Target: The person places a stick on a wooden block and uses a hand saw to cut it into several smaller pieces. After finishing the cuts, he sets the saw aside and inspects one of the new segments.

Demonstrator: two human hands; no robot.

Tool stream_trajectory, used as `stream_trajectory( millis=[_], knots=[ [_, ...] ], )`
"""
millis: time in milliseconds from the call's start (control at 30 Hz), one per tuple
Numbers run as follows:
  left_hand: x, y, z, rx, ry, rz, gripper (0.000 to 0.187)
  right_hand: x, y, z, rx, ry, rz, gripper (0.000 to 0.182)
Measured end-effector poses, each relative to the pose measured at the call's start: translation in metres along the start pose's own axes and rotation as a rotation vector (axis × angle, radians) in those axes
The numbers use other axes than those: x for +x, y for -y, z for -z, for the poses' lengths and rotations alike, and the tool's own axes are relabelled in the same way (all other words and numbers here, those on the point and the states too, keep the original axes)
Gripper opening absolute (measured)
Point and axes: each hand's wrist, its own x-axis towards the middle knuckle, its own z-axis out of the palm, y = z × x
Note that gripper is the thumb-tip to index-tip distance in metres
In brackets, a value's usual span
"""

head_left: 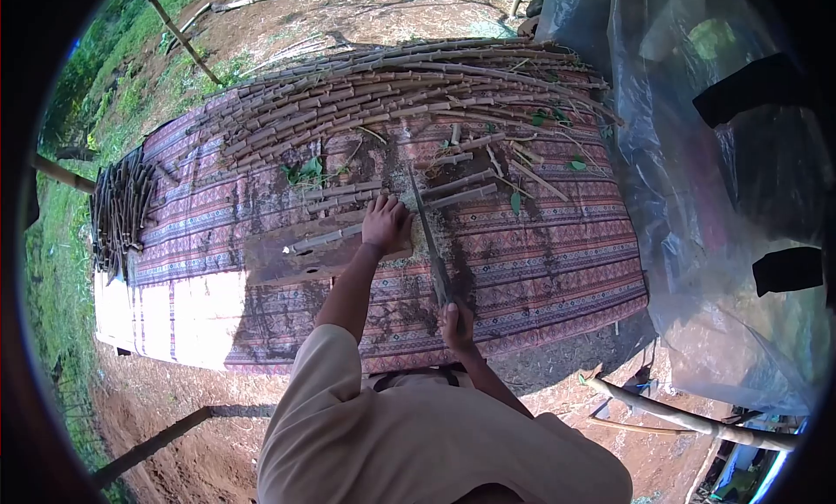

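My right hand (pixel 457 326) is closed round the handle of a hand saw (pixel 432 247), whose long blade points away from me across the work spot. Close to the left of the blade, my left hand (pixel 387 223) is closed over a knobbly cassava stem (pixel 461 196) and presses down at the end of a wooden board (pixel 292 253). The stem sticks out to the right, past the saw. A cut stem piece (pixel 326 239) lies along the board, left of my hand. Short cut pieces (pixel 347 193) rest just beyond my fingers, amid pale sawdust.
Long cassava stems (pixel 392 86) are heaped across the far side of the patterned cloth (pixel 557 251). A bundle of short stems (pixel 122 208) sits at the left edge. Clear plastic sheeting (pixel 662 199) hangs on the right. Green leaves (pixel 305 171) and loose sticks are scattered about.
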Motion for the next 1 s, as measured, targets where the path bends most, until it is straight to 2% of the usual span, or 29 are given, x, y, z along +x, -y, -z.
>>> stream_trajectory(
  millis=[100,200,267,400,500,600,700,800,867,1000],
  knots=[
    [0.000,-0.001,0.002,-0.011,0.045,0.009,0.026,0.014,-0.020,0.003,-0.081,0.000,0.053,0.026],
    [0.001,0.001,-0.001,-0.006,0.011,-0.005,0.026,0.067,-0.027,-0.008,-0.151,-0.004,0.065,0.026],
    [-0.001,0.001,-0.001,-0.006,0.007,-0.008,0.026,0.073,-0.013,-0.008,-0.089,0.031,0.006,0.027],
    [0.000,0.001,-0.001,0.004,-0.011,-0.015,0.027,0.026,-0.013,0.011,-0.172,0.059,-0.009,0.027],
    [0.003,0.000,0.002,0.001,0.002,-0.015,0.027,0.000,0.004,0.011,0.001,0.035,-0.015,0.036],
    [0.002,-0.003,0.006,-0.027,0.008,-0.028,0.027,0.042,-0.002,0.005,-0.072,0.055,-0.044,0.036],
    [0.003,-0.004,0.010,-0.046,0.029,-0.009,0.026,0.081,-0.022,-0.009,-0.149,-0.029,0.053,0.026],
    [0.000,0.000,0.006,-0.016,0.004,-0.041,0.026,0.051,-0.002,-0.004,0.105,-0.015,-0.136,0.027],
    [0.000,-0.001,0.006,-0.011,0.023,-0.038,0.025,0.018,0.008,0.004,0.151,-0.017,-0.119,0.029],
    [0.000,-0.004,0.009,-0.024,0.034,-0.030,0.025,0.024,-0.010,0.000,0.049,0.035,-0.025,0.032]
  ],
)
